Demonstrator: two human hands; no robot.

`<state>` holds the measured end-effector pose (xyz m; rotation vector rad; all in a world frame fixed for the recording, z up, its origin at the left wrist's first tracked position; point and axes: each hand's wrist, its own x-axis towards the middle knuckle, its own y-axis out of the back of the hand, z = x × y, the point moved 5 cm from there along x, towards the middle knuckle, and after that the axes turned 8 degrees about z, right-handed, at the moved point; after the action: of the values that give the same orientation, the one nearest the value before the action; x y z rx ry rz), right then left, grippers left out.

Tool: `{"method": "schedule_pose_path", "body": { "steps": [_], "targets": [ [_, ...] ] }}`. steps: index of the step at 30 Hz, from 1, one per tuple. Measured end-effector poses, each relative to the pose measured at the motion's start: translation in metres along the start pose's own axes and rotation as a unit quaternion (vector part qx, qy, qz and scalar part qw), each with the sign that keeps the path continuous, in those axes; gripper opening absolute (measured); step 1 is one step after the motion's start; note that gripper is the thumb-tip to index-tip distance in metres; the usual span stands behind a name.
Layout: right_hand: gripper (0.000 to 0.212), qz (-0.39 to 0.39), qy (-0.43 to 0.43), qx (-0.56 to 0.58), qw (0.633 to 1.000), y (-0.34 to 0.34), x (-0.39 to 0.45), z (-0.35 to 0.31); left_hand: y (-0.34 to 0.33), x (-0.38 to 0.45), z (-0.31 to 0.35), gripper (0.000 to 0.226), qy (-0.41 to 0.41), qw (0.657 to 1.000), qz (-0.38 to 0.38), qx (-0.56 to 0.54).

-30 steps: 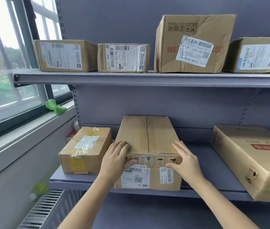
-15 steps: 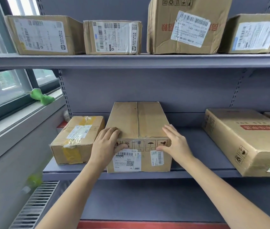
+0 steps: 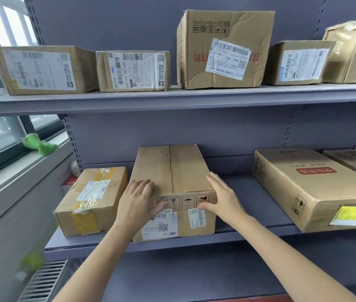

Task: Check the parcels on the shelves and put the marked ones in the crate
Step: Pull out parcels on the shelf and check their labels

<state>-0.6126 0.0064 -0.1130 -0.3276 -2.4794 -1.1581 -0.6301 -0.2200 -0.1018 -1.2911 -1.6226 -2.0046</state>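
A tall brown parcel [image 3: 183, 168] stands end-on in the middle of the lower shelf [image 3: 248, 192], with white barcode labels on its front face. My left hand [image 3: 137, 201] lies over its front left top edge, fingers on top and thumb on the front. My right hand [image 3: 222, 197] holds the front right corner the same way. A smaller taped parcel [image 3: 94, 197] sits just to its left. To the right lies a long flat parcel [image 3: 303, 186] with a yellow sticker [image 3: 351, 215] on its front. No crate is in view.
The upper shelf [image 3: 172, 97] carries several labelled parcels, the tallest [image 3: 225, 49] in the middle. More flat parcels [image 3: 355, 160] lie at the far right below. A window sill with a green toy [image 3: 38, 144] runs along the left, above a radiator grille [image 3: 42, 282].
Both hands have stayed on the middle parcel's front top edge. My view has shifted, so the yellow sticker on the right parcel and the far-right upper parcel now show.
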Motion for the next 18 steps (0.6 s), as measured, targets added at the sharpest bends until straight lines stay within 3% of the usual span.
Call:
{"method": "schedule_pose_path", "body": {
  "steps": [7, 13, 18],
  "targets": [
    [0.068, 0.077, -0.056, -0.008, 0.995, 0.065, -0.043, 0.058, -0.009, 0.021, 0.092, 0.036, -0.075, 0.995, 0.023, -0.067],
    [0.052, 0.124, -0.07, -0.037, 0.989, 0.155, -0.078, 0.134, -0.028, 0.037, 0.199, 0.035, -0.079, 0.992, 0.015, -0.097],
    [0.045, 0.108, -0.062, -0.064, 0.99, 0.219, -0.099, 0.199, -0.057, 0.04, 0.288, 0.029, -0.032, 0.989, -0.037, -0.137]
  ]
}}
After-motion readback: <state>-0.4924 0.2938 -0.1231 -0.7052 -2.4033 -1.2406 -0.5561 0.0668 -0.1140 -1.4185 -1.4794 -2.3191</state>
